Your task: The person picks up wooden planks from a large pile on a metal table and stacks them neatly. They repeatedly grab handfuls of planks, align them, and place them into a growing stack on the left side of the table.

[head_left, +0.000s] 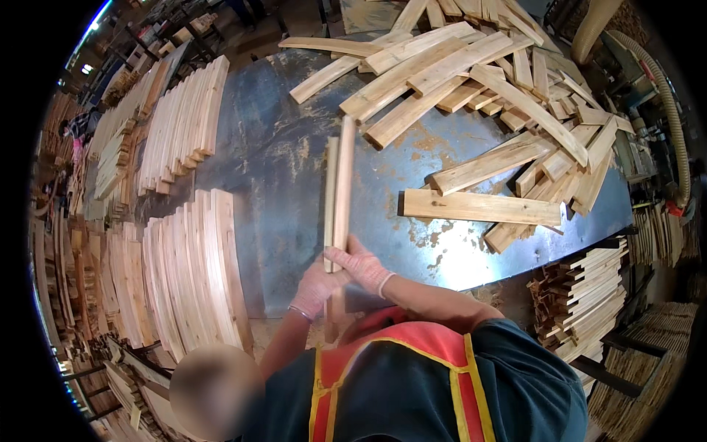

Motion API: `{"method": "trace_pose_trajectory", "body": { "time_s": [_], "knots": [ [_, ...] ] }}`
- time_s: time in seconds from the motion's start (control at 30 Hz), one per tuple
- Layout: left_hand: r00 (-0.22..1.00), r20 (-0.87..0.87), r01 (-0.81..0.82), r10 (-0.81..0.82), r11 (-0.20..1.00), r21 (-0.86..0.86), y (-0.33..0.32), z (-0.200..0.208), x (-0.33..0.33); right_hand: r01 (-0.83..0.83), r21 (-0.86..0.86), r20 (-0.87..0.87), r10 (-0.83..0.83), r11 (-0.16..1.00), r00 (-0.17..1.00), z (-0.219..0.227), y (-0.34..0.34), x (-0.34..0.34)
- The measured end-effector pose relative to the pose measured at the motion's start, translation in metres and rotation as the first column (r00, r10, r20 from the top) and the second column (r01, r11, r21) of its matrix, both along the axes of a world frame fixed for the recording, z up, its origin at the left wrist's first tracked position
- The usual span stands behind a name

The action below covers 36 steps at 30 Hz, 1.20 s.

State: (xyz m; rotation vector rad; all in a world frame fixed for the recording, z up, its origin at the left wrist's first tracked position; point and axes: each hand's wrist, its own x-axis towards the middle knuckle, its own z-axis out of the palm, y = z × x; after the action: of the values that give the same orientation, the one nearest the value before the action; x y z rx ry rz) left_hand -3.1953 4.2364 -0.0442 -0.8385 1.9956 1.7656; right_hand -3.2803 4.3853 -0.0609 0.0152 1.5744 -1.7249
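At a broad tabletop [274, 173] of dark, bluish sheet metal, a person in a dark shirt [412, 387] and a red apron [401, 346] edged in yellow grips two narrow boards [342, 188], held lengthwise near the body and pointing toward the far side. The gloved left hand [318, 286] is closed about their lower part; the gloved right hand [359, 267] is closed against them from the right, its fingers curled, the two hands touching.

Tan patches mottle the metal, and a bright glare [469, 261] spreads across its near right portion. Loose boards [526, 107] lie heaped at many angles over the far and right side, with a single plank [482, 207] lying crosswise at the near edge of the heap. Along the left, pale boards stand packed side by side in a near row [197, 272] and a far row [184, 121].

Around the workshop, more timber is stacked, including a pile [595, 298] below the tabletop's right edge. A ribbed hose [676, 125] curves down at far right, and a strip light [94, 26] glows at upper left.
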Motion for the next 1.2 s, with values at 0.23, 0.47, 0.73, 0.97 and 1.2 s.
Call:
{"method": "trace_pose_trajectory", "body": {
  "time_s": [0.23,0.47,0.73,0.97,1.2],
  "knots": [
    [0.978,0.177,0.02,0.113,0.789,-0.614,-0.074,0.002,0.108,0.077,0.164,-0.308,-0.023,0.983,0.951,-0.032,0.081,-0.043],
    [0.86,0.447,0.428,0.247,0.128,-0.895,-0.147,-0.006,0.176,0.864,0.115,-0.042,-0.866,0.491,0.498,-0.03,0.226,-0.197],
    [0.985,0.171,0.173,-0.031,0.295,-0.94,-0.091,0.016,0.048,0.764,-0.178,0.533,-0.592,0.62,0.604,-0.027,0.188,-0.236],
    [0.986,-0.02,0.057,-0.165,0.449,-0.892,-0.065,0.026,-0.09,0.067,-0.216,0.321,0.006,0.974,0.947,0.072,0.09,-0.12],
    [0.897,-0.067,0.132,-0.436,0.411,-0.902,-0.009,0.042,-0.214,0.537,-0.387,-0.569,-0.653,0.749,0.5,0.156,0.229,-0.482]
  ]
}}
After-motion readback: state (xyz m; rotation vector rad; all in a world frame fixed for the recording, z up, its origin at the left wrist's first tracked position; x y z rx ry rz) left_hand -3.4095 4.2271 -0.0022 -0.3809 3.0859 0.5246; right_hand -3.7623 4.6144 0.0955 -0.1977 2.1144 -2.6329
